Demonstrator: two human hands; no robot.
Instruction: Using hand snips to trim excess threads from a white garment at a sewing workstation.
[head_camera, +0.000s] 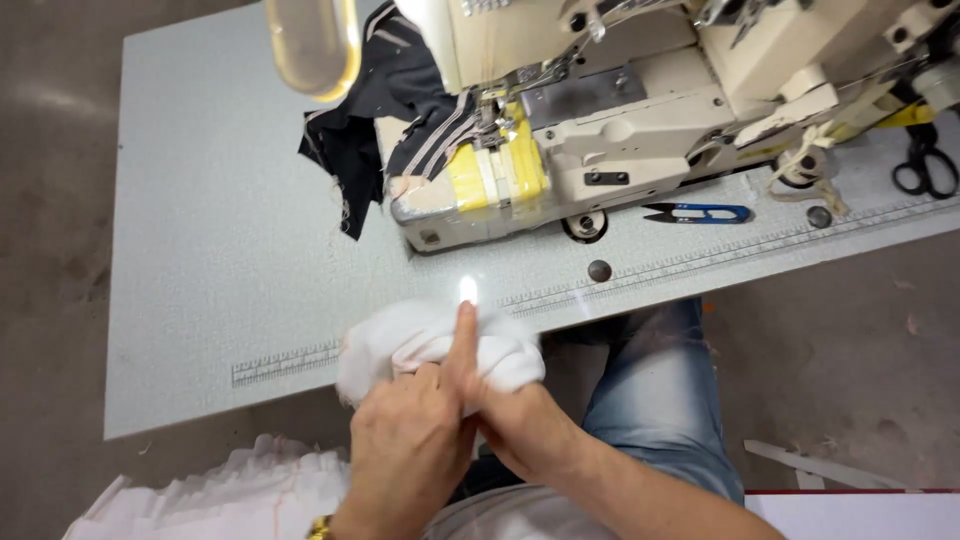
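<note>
Left hand (405, 455): clenched on white cloth (400, 340), knuckles up, at near table edge; gold watch at wrist.
Right hand (510, 405): grasping same cloth from below right, one finger (465, 335) stretched straight up over bundle.
White cloth: bunched between both hands, resting on near edge of table (220, 250), in front of machine.
Machine (620, 90): cream sewing machine at far side of table, yellow tape (497, 170) wrapped around its front arm.
Dark cloth (385, 110): black with pale stripes, lying under needle area and spilling left onto table.
Snips (700, 212): blue-handled, flat on table just before machine base.
Scissors (925, 165): black, at far right beside machine.
Ruler strip (285, 362): printed along near table edge.
Pile (230, 495): white ruffled fabric, lower left, below table edge.
Leg (660, 400): blue jeans under table, right of hands.
</note>
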